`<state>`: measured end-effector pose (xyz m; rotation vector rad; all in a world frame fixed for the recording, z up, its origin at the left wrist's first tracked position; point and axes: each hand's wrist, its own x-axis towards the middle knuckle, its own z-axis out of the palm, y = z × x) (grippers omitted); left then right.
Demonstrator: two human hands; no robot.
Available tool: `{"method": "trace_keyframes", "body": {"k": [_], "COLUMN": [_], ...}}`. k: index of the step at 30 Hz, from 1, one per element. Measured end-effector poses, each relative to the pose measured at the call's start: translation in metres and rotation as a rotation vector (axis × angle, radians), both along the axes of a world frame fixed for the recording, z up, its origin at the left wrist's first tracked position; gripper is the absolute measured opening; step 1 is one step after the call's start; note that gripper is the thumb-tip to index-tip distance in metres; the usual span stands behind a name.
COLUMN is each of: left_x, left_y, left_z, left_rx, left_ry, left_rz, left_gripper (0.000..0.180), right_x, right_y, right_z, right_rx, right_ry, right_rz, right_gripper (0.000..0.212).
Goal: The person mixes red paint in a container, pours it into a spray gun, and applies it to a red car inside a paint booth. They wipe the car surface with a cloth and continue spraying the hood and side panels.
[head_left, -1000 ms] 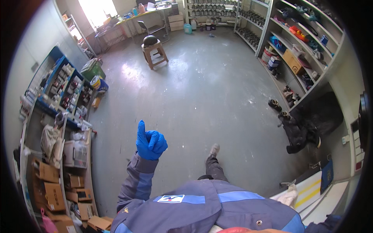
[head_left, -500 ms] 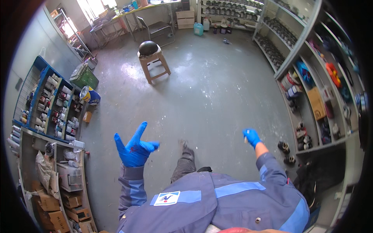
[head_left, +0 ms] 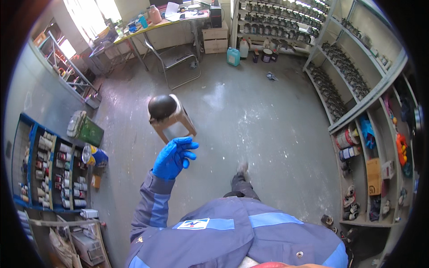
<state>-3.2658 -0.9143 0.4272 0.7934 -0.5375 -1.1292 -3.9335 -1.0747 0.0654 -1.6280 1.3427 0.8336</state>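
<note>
My left hand (head_left: 175, 157), in a blue glove, is raised in front of me over the floor. Its fingers are loosely bent with gaps between them, and I see nothing held in it. Just beyond it stands a brown stool (head_left: 179, 123), its nearer part hidden behind the hand. A dark rounded object like a helmet or shell (head_left: 162, 106) rests on the stool's seat. My right hand is out of view.
A chair (head_left: 173, 67) stands before a cluttered desk (head_left: 163, 20). At left are a green bin (head_left: 89, 129), a blue-yellow bucket (head_left: 94, 156) and a blue bottle rack (head_left: 53, 167). Grey shelves (head_left: 342, 118) line the right. Jugs (head_left: 233, 56) stand on the floor at the back.
I have stepped forward, so the stool and desk are nearer. My left hand's spread fingers have curled loosely and it has shifted rightward. My right hand has left the picture.
</note>
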Motion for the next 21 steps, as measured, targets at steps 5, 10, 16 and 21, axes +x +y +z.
{"method": "trace_keyframes", "body": {"k": [5,10,16,21], "left_x": [0.132,0.266,0.453,0.614], "left_y": [-0.168,-0.292,-0.378,-0.48], "left_z": [-0.035,-0.03,-0.055,-0.108], "left_rx": [-0.074,-0.187,-0.203,0.212], "left_ry": [0.177,0.498,0.235,0.21], "left_rz": [0.117,0.252,0.405,0.58], "left_gripper": [0.033,0.051,0.063,0.087], "right_x": [0.116,0.379,0.784,0.993], "right_y": [-0.155,-0.4,-0.702,-0.807], "right_z": [-0.03,-0.001,0.169,0.222], "right_rx": [0.045,-0.326,-0.458,-0.46], "right_ry": [0.097,-0.286,-0.972,-1.014], "right_rz": [-0.115,0.562,-0.157,-0.25], "right_gripper": [0.02,0.017,0.026,0.027]}}
